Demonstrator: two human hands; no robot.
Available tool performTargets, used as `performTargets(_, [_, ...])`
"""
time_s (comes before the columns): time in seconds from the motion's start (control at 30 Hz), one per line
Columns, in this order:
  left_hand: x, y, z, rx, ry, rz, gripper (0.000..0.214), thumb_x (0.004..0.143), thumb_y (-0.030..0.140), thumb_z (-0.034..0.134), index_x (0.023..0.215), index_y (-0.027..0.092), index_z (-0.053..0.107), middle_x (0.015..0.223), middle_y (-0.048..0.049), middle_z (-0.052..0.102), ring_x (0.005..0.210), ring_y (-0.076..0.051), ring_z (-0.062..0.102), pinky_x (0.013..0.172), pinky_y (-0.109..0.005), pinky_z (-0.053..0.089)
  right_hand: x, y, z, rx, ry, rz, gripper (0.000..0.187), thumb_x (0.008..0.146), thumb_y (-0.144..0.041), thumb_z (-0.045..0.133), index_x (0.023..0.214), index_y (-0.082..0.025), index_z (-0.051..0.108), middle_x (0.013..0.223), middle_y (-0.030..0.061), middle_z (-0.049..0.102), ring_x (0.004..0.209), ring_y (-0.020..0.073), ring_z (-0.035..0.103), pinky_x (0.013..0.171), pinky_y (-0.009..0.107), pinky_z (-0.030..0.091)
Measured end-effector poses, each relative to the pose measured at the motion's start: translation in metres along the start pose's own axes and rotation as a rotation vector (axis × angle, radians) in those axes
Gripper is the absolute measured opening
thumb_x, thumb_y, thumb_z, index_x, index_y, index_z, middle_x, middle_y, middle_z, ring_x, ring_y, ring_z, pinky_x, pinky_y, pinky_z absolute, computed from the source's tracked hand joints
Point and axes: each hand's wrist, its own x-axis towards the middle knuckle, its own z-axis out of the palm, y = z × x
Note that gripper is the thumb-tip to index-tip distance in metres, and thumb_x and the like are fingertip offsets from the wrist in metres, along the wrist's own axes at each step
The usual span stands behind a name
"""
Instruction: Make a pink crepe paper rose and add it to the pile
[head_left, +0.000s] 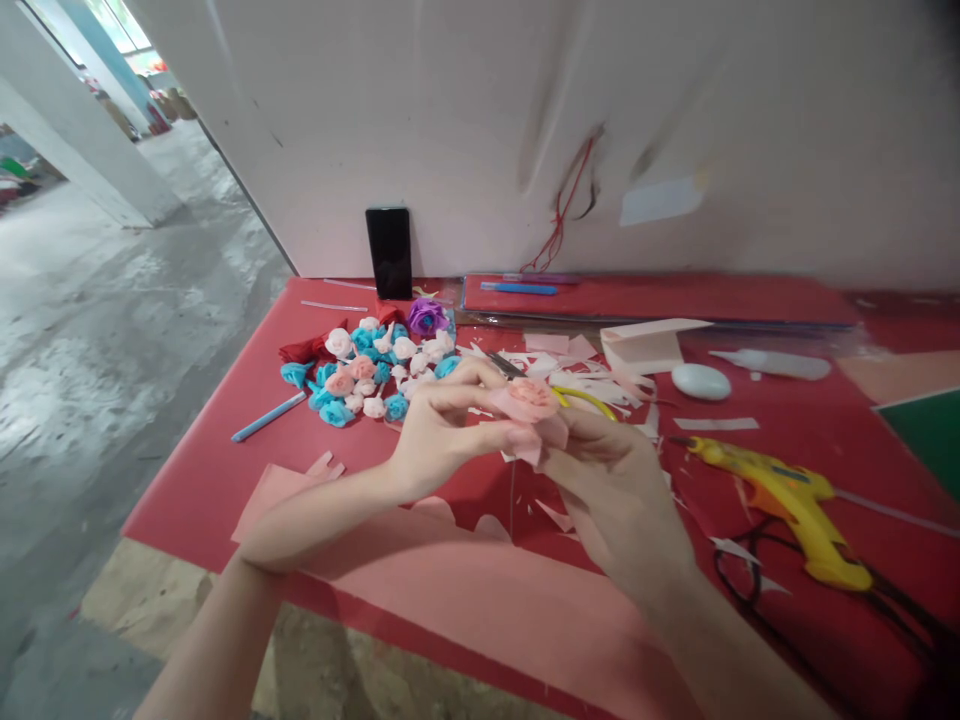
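Note:
Both hands meet over the middle of the red table (pixel 225 450), holding a pink paper flower (pixel 531 400). My left hand (pixel 439 425) pinches the flower from the left, fingers curled round its rolled petals. My right hand (pixel 615 480) grips its underside from the right, fingers closed on the loose pink paper below the bloom. A large sheet of pink paper (pixel 480 590) with a scalloped edge lies under my forearms.
A pile of small blue, white and pink paper flowers (pixel 367 370) lies at the back left, with a black phone (pixel 388 252) leaning on the wall. A yellow glue gun (pixel 787 495) lies at right. Scissors (pixel 555 385), paper scraps, a white oval object (pixel 700 381) and blue pens are scattered about.

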Motion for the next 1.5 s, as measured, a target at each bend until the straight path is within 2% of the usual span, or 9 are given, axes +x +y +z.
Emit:
performTargets(0.2, [0.002, -0.006, -0.002, 0.044, -0.026, 0.144, 0.023, 0.063, 0.042, 0.081, 0.054, 0.024, 0.072, 0.057, 0.0008, 0.054, 0.063, -0.012, 0.049, 0.064, -0.028, 0.043, 0.0, -0.005, 0.007, 0.033, 0.04, 0.006, 0.017, 0.068, -0.016, 0.071, 0.056, -0.024, 0.063, 0.056, -0.0063, 0.054, 0.057, 0.0082, 0.049, 0.061, 0.02, 0.046])
performTargets(0.3, [0.003, -0.01, -0.004, 0.109, -0.031, 0.242, 0.021, 0.069, 0.039, 0.078, 0.057, 0.023, 0.071, 0.058, 0.0009, 0.055, 0.064, -0.011, 0.05, 0.062, -0.027, 0.043, -0.003, -0.006, 0.009, -0.024, 0.075, -0.006, 0.018, 0.069, -0.015, 0.069, 0.055, -0.023, 0.059, 0.058, -0.0058, 0.054, 0.058, 0.0083, 0.048, 0.061, 0.02, 0.044])
performTargets(0.5, [0.003, -0.015, -0.006, 0.261, 0.04, 0.47, 0.028, 0.076, 0.035, 0.073, 0.055, 0.019, 0.065, 0.059, 0.0022, 0.054, 0.06, -0.01, 0.048, 0.064, -0.03, 0.042, -0.006, -0.005, 0.009, -0.122, 0.079, -0.054, 0.023, 0.074, -0.017, 0.065, 0.057, -0.021, 0.05, 0.06, -0.0051, 0.047, 0.06, 0.009, 0.045, 0.059, 0.02, 0.041])
performTargets(0.67, [0.002, -0.014, -0.006, 0.264, 0.091, 0.446, 0.026, 0.076, 0.037, 0.072, 0.057, 0.02, 0.066, 0.06, 0.0011, 0.056, 0.065, -0.012, 0.051, 0.065, -0.03, 0.044, -0.003, -0.009, 0.01, -0.171, 0.028, -0.108, 0.011, 0.072, -0.016, 0.062, 0.065, -0.023, 0.057, 0.066, -0.0042, 0.056, 0.066, 0.0105, 0.052, 0.064, 0.021, 0.045])
performTargets(0.8, [0.002, -0.013, -0.006, 0.27, 0.095, 0.462, 0.028, 0.075, 0.038, 0.073, 0.054, 0.02, 0.066, 0.058, 0.0017, 0.053, 0.06, -0.011, 0.049, 0.061, -0.029, 0.044, -0.004, -0.009, 0.01, -0.274, 0.094, -0.144, 0.011, 0.073, -0.018, 0.062, 0.064, -0.023, 0.057, 0.062, -0.0042, 0.053, 0.061, 0.0107, 0.05, 0.058, 0.022, 0.043])
performTargets(1.03, [0.004, -0.01, -0.006, 0.192, -0.007, 0.395, 0.025, 0.072, 0.035, 0.076, 0.056, 0.019, 0.066, 0.059, 0.002, 0.051, 0.06, -0.009, 0.049, 0.059, -0.027, 0.045, -0.007, -0.009, 0.009, -0.328, 0.111, -0.242, 0.015, 0.076, -0.014, 0.058, 0.065, -0.023, 0.058, 0.063, -0.0037, 0.056, 0.061, 0.0111, 0.052, 0.059, 0.023, 0.044])
performTargets(1.17, [0.003, -0.006, -0.006, 0.14, -0.074, 0.409, 0.026, 0.074, 0.035, 0.075, 0.058, 0.017, 0.064, 0.06, 0.0013, 0.05, 0.061, -0.01, 0.047, 0.058, -0.027, 0.043, -0.009, -0.013, 0.008, -0.35, 0.101, -0.287, 0.019, 0.073, -0.009, 0.058, 0.059, -0.022, 0.054, 0.059, -0.0041, 0.054, 0.059, 0.0103, 0.051, 0.057, 0.022, 0.043])
performTargets(1.3, [0.005, -0.003, -0.008, 0.119, -0.169, 0.436, 0.024, 0.075, 0.033, 0.073, 0.061, 0.017, 0.061, 0.06, 0.0014, 0.048, 0.058, -0.01, 0.043, 0.052, -0.026, 0.039, -0.01, -0.018, 0.008, -0.347, 0.059, -0.343, 0.018, 0.069, -0.004, 0.054, 0.063, -0.021, 0.056, 0.061, -0.0037, 0.06, 0.061, 0.011, 0.055, 0.059, 0.023, 0.047])
performTargets(1.5, [0.003, 0.01, -0.01, 0.157, -0.291, 0.42, 0.026, 0.075, 0.035, 0.072, 0.062, 0.018, 0.057, 0.06, 0.0025, 0.046, 0.058, -0.01, 0.045, 0.055, -0.029, 0.037, -0.017, -0.026, 0.01, -0.351, -0.037, -0.262, 0.015, 0.07, -0.009, 0.054, 0.061, -0.02, 0.058, 0.059, -0.0013, 0.061, 0.057, 0.0124, 0.057, 0.056, 0.024, 0.048])
